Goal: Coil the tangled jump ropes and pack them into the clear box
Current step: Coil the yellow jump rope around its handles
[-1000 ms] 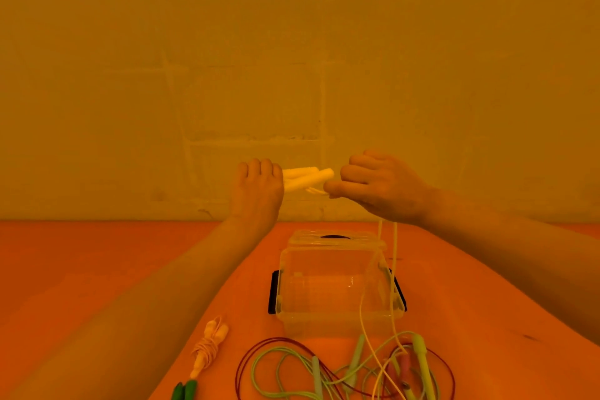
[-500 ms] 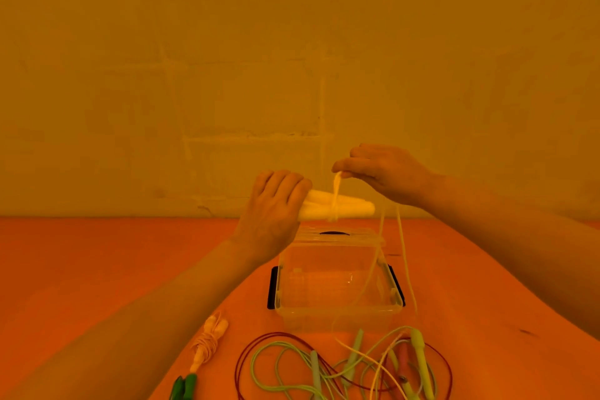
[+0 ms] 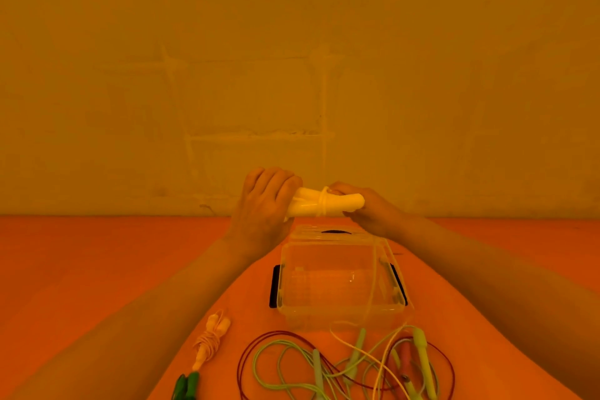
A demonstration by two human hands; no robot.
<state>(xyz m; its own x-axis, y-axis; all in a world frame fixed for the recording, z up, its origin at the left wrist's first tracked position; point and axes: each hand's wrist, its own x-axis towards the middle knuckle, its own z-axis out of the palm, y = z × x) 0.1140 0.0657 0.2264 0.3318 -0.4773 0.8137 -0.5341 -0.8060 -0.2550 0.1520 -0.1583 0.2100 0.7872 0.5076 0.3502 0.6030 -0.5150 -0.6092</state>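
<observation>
Left hand [image 3: 263, 204] gripping 2 pale handles [image 3: 324, 204] lying left-right; right hand [image 3: 367, 209] pinching cord [image 3: 375, 273] there, clear box [image 3: 341, 315] sitting directly below.

Both forearms bare, no sleeves; left hand [image 3: 264, 204], right hand [image 3: 370, 214] ungloved.

There is only one view, taken from the person's head, so no second view shares any of the scene. It faces forward and tilts down across the flat orange desk [image 3: 97, 269] toward the pale block wall [image 3: 292, 75] straight ahead, which fills the upper half. Both forearms enter from the bottom corners and the hands meet near the middle, close to the lens. The clear plastic lidless box [image 3: 341, 312] sits just below them, and the wide angle bends the edges.
</observation>
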